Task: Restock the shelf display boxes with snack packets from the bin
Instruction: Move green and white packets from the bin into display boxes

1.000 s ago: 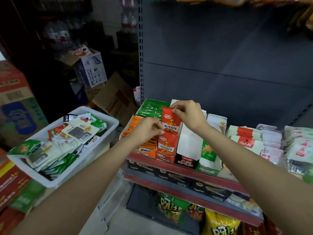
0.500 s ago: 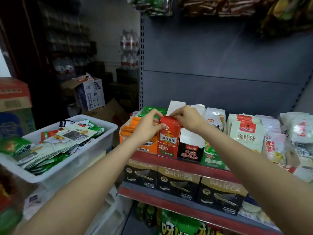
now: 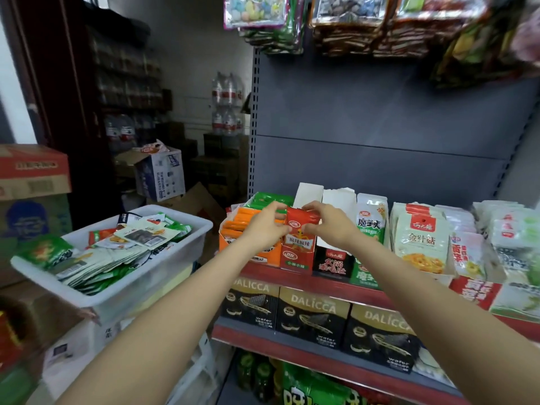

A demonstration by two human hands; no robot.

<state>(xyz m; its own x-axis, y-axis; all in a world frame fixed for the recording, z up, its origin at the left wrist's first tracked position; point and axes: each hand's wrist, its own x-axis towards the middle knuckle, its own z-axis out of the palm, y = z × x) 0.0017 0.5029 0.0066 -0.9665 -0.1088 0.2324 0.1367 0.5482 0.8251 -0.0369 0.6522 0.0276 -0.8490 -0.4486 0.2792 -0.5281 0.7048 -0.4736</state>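
Observation:
A red snack packet (image 3: 301,222) stands in the red display box (image 3: 296,257) on the shelf. My left hand (image 3: 267,226) pinches its left top corner and my right hand (image 3: 324,223) pinches its right top edge. An orange display box (image 3: 233,244) sits just left of the red one, a black box (image 3: 331,263) with a white raised flap just right. The white plastic bin (image 3: 137,276) at the left holds several loose green, white and orange packets.
The red shelf edge (image 3: 321,283) runs below the boxes; black wafer cartons (image 3: 314,315) fill the shelf under it. White and green packets (image 3: 420,244) crowd the shelf to the right. Bagged snacks (image 3: 365,21) hang overhead. Cardboard cartons (image 3: 32,182) stack at far left.
The red packet has sunk lower into its red box with both hands still on its top. The view has tilted upward, bringing hanging bags into sight.

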